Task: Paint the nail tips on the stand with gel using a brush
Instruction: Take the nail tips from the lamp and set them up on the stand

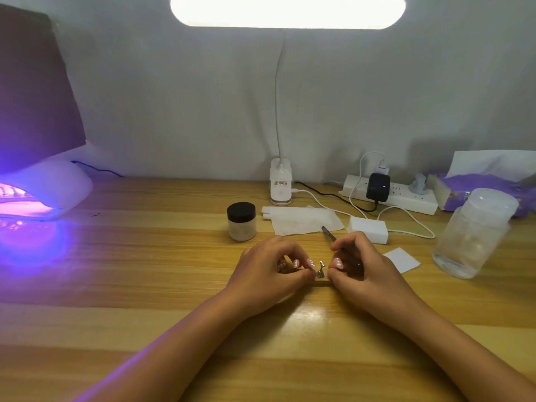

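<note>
Both forearms reach in over the wooden tabletop [145, 285] and the hands meet at its middle; between them stands the small metal nail-tip stand [320, 269], upright on a low base, just beside the fingertips of each hand, so neither is clearly the nearer; whether a nail tip sits on its top is too small to tell. The left hand [269, 274] has its fingers curled in with the thumb at the stand's foot, seemingly pinching the base, though the contact itself is hidden. The right hand [359, 271] has fingers clamped round the brush [330, 235]; its long axis runs from the palm up and away to the left, the far end pointing toward the white wipe [301, 221]; which end carries bristles I cannot tell. Farther back stands the black-lidded gel jar [241, 221], lid on, left of the wipe and nearer the left hand; I judge the brush must swing left past the stand to reach it.
</note>
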Available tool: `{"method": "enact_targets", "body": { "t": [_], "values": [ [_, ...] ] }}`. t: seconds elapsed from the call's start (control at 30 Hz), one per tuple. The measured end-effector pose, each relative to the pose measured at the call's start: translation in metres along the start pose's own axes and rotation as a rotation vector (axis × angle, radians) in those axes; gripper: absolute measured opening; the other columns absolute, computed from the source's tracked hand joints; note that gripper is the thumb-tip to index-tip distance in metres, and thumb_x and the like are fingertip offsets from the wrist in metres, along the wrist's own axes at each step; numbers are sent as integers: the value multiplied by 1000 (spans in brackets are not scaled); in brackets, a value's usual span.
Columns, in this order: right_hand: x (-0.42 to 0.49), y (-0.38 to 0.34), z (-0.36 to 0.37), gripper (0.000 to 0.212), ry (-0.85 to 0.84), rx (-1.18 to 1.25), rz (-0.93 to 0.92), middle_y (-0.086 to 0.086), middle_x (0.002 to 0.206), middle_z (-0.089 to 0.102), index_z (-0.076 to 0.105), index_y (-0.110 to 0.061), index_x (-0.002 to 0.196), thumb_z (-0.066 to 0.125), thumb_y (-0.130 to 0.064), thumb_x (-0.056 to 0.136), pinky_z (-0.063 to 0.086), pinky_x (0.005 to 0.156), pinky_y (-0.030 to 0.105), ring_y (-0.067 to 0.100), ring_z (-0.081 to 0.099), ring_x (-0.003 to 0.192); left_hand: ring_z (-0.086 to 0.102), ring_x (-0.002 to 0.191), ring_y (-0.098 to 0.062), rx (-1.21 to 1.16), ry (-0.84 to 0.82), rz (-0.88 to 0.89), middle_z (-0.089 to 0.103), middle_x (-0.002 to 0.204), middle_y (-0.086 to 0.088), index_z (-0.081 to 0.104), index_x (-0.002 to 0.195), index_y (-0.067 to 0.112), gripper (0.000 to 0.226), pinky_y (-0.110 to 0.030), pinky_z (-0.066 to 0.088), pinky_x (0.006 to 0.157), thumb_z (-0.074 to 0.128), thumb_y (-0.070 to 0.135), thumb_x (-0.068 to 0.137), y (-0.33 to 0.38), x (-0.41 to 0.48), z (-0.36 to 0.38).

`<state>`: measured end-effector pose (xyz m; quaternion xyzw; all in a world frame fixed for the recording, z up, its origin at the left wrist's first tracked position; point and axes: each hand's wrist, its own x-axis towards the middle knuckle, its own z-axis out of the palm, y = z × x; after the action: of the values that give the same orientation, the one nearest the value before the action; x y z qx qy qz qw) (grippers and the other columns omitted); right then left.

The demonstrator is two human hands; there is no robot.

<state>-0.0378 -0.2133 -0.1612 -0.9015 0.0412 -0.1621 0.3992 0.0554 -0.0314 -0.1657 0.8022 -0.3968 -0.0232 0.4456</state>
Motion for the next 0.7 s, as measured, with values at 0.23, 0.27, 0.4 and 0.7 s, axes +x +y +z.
{"method": "enact_targets", "body": {
  "t": [0.23,0.27,0.4,0.7],
  "values": [
    [-1,0,2,31,31,-92,-53,-9,89,59,48,-27,109,68,-18,88,50,72,18,3,57,84,58,89,-8,-23,-71,-4,61,96,12,72,93,31,14,-31,51,77,79,33,81,-2,1,-7],
    [-1,1,2,30,43,-123,-60,-9,90,58,47,-27,110,68,-19,88,51,73,20,4,57,84,58,90,-5,-23,-119,-20,61,99,12,71,95,30,17,-25,52,77,79,33,81,-3,2,-12],
    [1,3,1,33,102,-160,-46,-8,91,58,46,-25,114,66,-19,89,52,75,28,7,57,86,65,95,-6,-89,-237,-58,68,103,7,72,100,23,16,-27,55,87,77,24,85,-10,4,-29],
    [-3,4,5,33,152,-383,-153,-9,95,55,40,-27,116,62,-29,92,53,73,33,9,53,87,69,86,-19,-184,-88,-56,73,88,1,76,85,20,6,-43,57,82,80,18,81,-19,4,-20]
  ]
}}
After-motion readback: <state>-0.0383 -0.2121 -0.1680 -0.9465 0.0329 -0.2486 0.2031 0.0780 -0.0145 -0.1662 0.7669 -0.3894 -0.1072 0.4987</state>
